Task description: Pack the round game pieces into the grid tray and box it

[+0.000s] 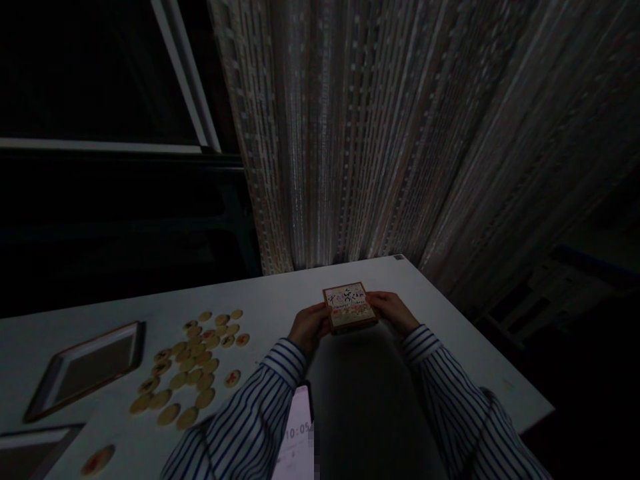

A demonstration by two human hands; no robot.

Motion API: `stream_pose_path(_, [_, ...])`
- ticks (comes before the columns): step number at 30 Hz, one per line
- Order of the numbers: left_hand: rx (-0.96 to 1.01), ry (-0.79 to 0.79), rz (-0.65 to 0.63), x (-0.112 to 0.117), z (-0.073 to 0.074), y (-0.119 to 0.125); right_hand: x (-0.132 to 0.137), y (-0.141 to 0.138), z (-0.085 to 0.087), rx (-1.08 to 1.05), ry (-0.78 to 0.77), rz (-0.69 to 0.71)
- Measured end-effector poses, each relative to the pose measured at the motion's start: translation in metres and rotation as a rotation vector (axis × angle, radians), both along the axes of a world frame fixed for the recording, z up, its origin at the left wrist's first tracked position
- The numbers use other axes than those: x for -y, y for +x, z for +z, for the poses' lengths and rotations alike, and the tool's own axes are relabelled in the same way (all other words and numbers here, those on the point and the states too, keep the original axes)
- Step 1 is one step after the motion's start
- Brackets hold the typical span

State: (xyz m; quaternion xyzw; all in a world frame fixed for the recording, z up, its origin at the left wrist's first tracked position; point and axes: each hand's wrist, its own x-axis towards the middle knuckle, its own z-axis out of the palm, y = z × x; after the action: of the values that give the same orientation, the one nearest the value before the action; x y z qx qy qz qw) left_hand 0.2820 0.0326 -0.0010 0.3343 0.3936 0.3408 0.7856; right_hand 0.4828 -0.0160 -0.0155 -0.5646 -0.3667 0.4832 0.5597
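Brown-rimmed box [351, 305]: left fingers [317, 311] and right fingers [381, 298] pinch it.

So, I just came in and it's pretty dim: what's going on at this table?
A person in striped sleeves holds a small flat box with both hands, the left hand on its left side and the right hand on its right. Whether it touches the white table is hard to tell. To the left, round pieces lie scattered, some with markings, near a shallow tray. A lit phone shows beside the left sleeve.

Patterned curtain [340, 133] and table [285, 293] suggest a dim home.
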Motion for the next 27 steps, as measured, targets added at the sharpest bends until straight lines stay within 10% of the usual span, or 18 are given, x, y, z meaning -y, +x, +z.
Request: stream_pose_path(27, [-0.126,0.055,0.082,-0.035,-0.027,0.073,-0.029,0.056,-0.005,0.150,-0.050,-0.092])
